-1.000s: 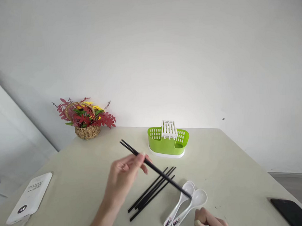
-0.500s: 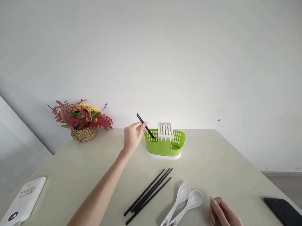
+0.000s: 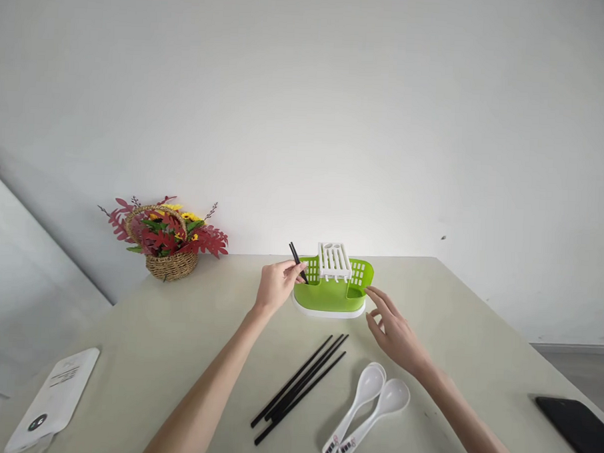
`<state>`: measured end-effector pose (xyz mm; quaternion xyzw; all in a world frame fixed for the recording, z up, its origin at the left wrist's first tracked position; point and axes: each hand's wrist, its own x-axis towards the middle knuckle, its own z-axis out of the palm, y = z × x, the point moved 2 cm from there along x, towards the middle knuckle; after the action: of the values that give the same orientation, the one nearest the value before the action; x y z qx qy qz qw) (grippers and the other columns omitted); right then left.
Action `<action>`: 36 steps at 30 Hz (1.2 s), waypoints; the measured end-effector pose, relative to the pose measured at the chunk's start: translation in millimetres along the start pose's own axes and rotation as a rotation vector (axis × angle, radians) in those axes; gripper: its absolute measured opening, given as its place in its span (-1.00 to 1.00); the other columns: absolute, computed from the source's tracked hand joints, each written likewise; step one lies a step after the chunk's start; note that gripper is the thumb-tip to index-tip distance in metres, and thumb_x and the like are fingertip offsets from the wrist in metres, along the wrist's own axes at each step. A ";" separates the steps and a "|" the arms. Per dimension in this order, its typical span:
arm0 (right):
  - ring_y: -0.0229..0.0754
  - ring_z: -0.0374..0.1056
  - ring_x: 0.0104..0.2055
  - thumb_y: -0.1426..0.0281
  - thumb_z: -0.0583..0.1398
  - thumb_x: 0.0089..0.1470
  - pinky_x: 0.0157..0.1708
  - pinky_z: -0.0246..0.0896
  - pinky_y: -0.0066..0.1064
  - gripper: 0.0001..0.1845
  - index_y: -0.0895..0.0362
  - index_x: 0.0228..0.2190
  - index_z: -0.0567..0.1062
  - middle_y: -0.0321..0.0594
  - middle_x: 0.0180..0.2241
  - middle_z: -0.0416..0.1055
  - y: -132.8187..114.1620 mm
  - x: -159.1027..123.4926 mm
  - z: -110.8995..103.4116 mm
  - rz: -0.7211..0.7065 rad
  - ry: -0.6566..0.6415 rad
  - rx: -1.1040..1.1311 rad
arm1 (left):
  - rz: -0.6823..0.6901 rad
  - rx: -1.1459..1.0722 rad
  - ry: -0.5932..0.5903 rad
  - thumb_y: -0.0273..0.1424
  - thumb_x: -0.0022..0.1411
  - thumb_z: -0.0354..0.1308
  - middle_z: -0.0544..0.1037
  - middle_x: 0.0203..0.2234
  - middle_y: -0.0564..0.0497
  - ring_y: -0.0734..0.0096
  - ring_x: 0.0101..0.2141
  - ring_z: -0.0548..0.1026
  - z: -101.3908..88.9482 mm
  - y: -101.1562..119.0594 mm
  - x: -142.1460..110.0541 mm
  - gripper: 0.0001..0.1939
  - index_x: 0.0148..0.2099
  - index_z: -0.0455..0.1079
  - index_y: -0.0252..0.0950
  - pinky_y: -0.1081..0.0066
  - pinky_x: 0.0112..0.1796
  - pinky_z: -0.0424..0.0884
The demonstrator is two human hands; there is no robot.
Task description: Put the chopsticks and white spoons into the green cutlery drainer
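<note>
Head view: left hand [image 3: 275, 287] pinches chopsticks [image 3: 294, 253] between fingertips at the caddy's [image 3: 323, 296] left end; right hand [image 3: 396, 334], fingers apart, nears its right, perhaps for steadying.

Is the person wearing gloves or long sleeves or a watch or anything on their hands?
No gloves: the left hand and the right hand are both bare. There's no sleeve on either forearm as far as the picture shows, and I can't see a watch, bracelet or ring.
</note>
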<state>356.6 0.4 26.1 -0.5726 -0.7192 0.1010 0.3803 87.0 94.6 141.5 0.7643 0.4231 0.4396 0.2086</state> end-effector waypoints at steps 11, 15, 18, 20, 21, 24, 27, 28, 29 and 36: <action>0.02 0.43 0.03 0.36 0.06 0.31 0.01 0.44 -0.07 -0.76 0.02 -0.03 0.40 -0.08 -0.01 0.42 15.6 8.2 19.1 -0.098 -0.010 -0.100 | 0.017 -0.030 0.047 0.01 0.34 0.16 0.69 -0.48 0.00 0.23 -0.41 0.69 -6.3 2.2 6.3 -0.57 -0.34 0.55 -0.23 0.42 -0.36 0.57; 0.01 0.43 0.03 0.34 0.05 0.34 0.01 0.43 -0.08 -0.79 0.00 -0.03 0.38 -0.08 0.00 0.41 8.6 -5.9 11.3 -0.093 -0.012 -0.095 | 0.011 -0.094 0.001 0.04 0.32 0.17 0.70 -0.43 -0.02 0.24 -0.42 0.69 2.3 0.7 14.9 -0.56 -0.31 0.54 -0.23 0.41 -0.40 0.58; 0.01 0.42 0.04 0.32 0.04 0.36 0.01 0.43 -0.08 -0.79 -0.02 -0.02 0.39 -0.09 0.01 0.41 3.7 -12.7 7.4 -0.078 -0.028 -0.071 | 0.005 -0.079 -0.064 0.06 0.31 0.16 0.68 -0.46 -0.02 0.23 -0.42 0.69 11.9 -2.8 20.1 -0.53 -0.40 0.49 -0.22 0.41 -0.42 0.56; 0.03 0.42 0.05 0.32 0.04 0.36 0.02 0.42 -0.06 -0.77 -0.02 0.00 0.39 -0.08 0.02 0.41 2.1 -15.1 6.7 -0.071 -0.032 -0.048 | -0.003 -0.034 -0.115 0.09 0.30 0.14 0.67 -0.50 -0.01 0.23 -0.43 0.69 18.5 -4.8 23.4 -0.49 -0.46 0.45 -0.22 0.43 -0.45 0.52; 0.03 0.42 0.05 0.32 0.04 0.36 0.03 0.42 -0.04 -0.77 -0.02 0.00 0.38 -0.08 0.03 0.40 1.8 -15.8 6.8 -0.069 -0.030 -0.039 | -0.009 -0.016 -0.134 0.10 0.30 0.14 0.66 -0.51 -0.01 0.23 -0.43 0.68 21.5 -5.5 25.3 -0.48 -0.47 0.45 -0.22 0.43 -0.48 0.50; 0.04 0.41 0.06 0.32 0.03 0.37 0.05 0.40 -0.02 -0.75 -0.03 0.02 0.39 -0.08 0.04 0.40 1.7 -17.1 7.5 -0.067 -0.020 -0.013 | -0.024 0.020 -0.151 0.13 0.29 0.12 0.65 -0.52 -0.01 0.25 -0.48 0.66 29.0 -6.9 32.3 -0.46 -0.45 0.47 -0.22 0.45 -0.53 0.44; 0.03 0.40 0.08 0.32 0.02 0.37 0.08 0.38 -0.02 -0.73 -0.04 0.03 0.39 -0.09 0.06 0.39 1.7 -18.0 7.7 -0.067 -0.015 0.003 | -0.019 0.051 -0.142 0.12 0.32 0.10 0.64 -0.53 0.00 0.28 -0.51 0.63 34.7 -8.8 40.2 -0.46 -0.39 0.53 -0.23 0.45 -0.52 0.41; 0.02 0.40 0.09 0.32 0.02 0.37 0.08 0.38 -0.03 -0.73 -0.05 0.04 0.39 -0.10 0.06 0.39 1.7 -18.4 7.7 -0.064 -0.014 0.008 | -0.014 0.068 -0.138 0.11 0.33 0.09 0.64 -0.51 -0.01 0.30 -0.52 0.62 36.4 -9.9 42.4 -0.46 -0.36 0.55 -0.24 0.44 -0.51 0.41; 0.01 0.39 0.09 0.32 0.02 0.38 0.09 0.38 -0.04 -0.72 -0.05 0.05 0.39 -0.10 0.07 0.38 1.8 -18.9 7.7 -0.058 -0.015 0.014 | -0.007 0.089 -0.130 0.10 0.34 0.09 0.64 -0.47 -0.02 0.32 -0.52 0.60 37.8 -11.2 44.3 -0.46 -0.33 0.58 -0.24 0.43 -0.48 0.41; -0.06 0.44 0.01 0.31 -0.01 0.39 0.02 0.42 -0.09 -0.65 -0.08 0.15 0.32 -0.08 0.21 0.27 -0.9 -26.0 8.0 -0.050 0.032 0.039 | 0.015 0.262 -0.050 0.03 0.40 0.09 0.56 -0.16 -0.11 0.32 -0.35 0.53 40.5 -19.5 44.8 -0.53 -0.10 0.64 -0.20 0.38 -0.32 0.40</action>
<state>352.0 -21.0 9.8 -0.5486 -0.7249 0.0963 0.4054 123.8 144.8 128.9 0.7988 0.4659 0.3629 0.1141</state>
